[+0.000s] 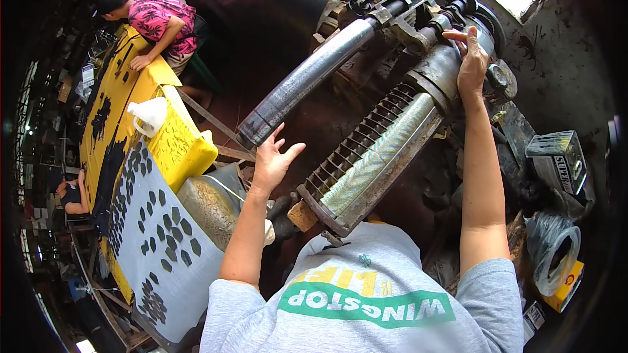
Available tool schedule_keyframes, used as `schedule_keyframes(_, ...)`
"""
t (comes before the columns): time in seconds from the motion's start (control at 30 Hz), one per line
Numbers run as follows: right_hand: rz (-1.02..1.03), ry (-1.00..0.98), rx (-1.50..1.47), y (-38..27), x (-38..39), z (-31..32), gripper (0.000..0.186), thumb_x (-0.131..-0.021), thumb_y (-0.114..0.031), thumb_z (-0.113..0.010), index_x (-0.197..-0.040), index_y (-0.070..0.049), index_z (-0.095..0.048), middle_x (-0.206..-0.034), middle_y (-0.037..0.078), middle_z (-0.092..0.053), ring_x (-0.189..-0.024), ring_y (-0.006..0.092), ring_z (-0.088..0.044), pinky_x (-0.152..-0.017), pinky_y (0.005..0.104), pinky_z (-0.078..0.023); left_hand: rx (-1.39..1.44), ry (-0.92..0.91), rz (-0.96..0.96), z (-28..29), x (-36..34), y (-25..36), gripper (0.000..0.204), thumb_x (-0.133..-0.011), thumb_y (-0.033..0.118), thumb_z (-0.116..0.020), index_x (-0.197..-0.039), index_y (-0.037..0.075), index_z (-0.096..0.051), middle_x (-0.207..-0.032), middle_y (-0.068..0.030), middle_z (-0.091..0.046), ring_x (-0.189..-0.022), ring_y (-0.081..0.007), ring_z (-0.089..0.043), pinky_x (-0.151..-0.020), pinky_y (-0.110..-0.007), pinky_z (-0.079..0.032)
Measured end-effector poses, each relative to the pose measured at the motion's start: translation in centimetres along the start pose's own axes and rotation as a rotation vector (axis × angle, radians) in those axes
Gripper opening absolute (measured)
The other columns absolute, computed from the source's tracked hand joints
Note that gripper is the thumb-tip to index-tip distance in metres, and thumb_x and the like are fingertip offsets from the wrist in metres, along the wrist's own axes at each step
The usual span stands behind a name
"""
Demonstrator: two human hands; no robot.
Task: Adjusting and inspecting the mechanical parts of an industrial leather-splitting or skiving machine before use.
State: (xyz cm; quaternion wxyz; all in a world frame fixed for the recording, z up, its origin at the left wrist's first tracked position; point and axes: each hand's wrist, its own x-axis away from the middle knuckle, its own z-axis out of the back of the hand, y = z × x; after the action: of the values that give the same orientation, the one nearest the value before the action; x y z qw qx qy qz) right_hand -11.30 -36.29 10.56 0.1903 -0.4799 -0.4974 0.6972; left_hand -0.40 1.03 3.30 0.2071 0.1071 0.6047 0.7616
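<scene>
My left hand (275,163) is open, fingers spread, at the lower end of a long smooth metal roller (315,75); contact is unclear. My right hand (472,65) is raised beside the round metal housing (438,68) of the machine, fingers partly extended and apart, with nothing visible held. Below the roller lies a second long assembly (376,157), with ribs along one side and a pale textured strip. Gears (468,1) and shafts join the parts at the top.
At left, yellow tables (98,117) hold a grey sheet (144,196) with dark cut pieces, near a jug (149,115) and yellow container (183,150). A person (160,26) leans there; another (72,193) is farther off. Boxes (553,157) and coiled clear tubing (553,255) lie right.
</scene>
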Motion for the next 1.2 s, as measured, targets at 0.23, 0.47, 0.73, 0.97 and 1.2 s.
schedule_keyframes(0.23,-0.02,0.008,-0.012,0.3,-0.2,0.1,0.063,-0.099,-0.041,-0.028,-0.084,0.004,-0.068,-0.09,0.013,-0.065,-0.097,0.0198,-0.057,-0.101,0.0377,-0.036,0.462,-0.277,0.204,0.3,-1.4,2.3,0.018,-0.081,0.012,-0.069,-0.094,0.001,-0.066,-0.1,-0.0128,-0.064,-0.091,-0.0171,-0.062,-0.086,-0.03,-0.05)
schedule_keyframes(0.47,-0.001,0.006,0.008,0.7,-0.3,0.2,0.063,-0.099,-0.043,-0.028,-0.085,0.003,-0.069,-0.09,0.014,-0.065,-0.097,0.0203,-0.057,-0.101,0.0382,-0.036,0.603,-0.247,0.442,0.6,-1.1,2.1,0.032,-0.086,0.031,-0.062,-0.089,-0.001,-0.065,-0.088,-0.014,-0.067,-0.08,-0.0209,-0.067,-0.079,-0.03,-0.054)
schedule_keyframes(0.73,0.001,0.011,-0.007,0.7,-0.3,0.2,0.062,-0.099,-0.042,-0.03,-0.085,0.003,-0.069,-0.089,0.013,-0.066,-0.095,0.0189,-0.057,-0.1,0.0379,-0.037,0.519,-0.293,0.405,0.6,-1.0,2.3,0.041,-0.086,0.039,-0.061,-0.092,-0.002,-0.065,-0.09,-0.0144,-0.067,-0.085,-0.0217,-0.066,-0.082,-0.031,-0.052)
schedule_keyframes(0.97,-0.018,0.008,0.027,0.7,-0.3,0.2,0.06,-0.099,-0.042,-0.031,-0.085,0.003,-0.069,-0.089,0.011,-0.066,-0.093,0.0183,-0.057,-0.099,0.0349,-0.037,0.274,-0.536,0.258,-0.4,-1.0,5.5,0.045,-0.079,0.039,-0.07,-0.104,0.002,-0.058,-0.096,-0.0095,-0.064,-0.09,-0.015,-0.061,-0.084,-0.026,-0.047)
schedule_keyframes(1.2,-0.017,-0.005,0.043,0.8,-0.2,0.4,0.057,-0.099,-0.039,-0.033,-0.087,0.003,-0.068,-0.095,0.012,-0.066,-0.097,0.0179,-0.057,-0.097,0.0332,-0.036,-0.143,-0.685,0.151,-2.1,-1.6,7.7,0.062,-0.056,0.044,-0.085,-0.089,0.005,-0.051,-0.078,-0.0021,-0.054,-0.074,-0.0095,-0.053,-0.069,-0.023,-0.046)
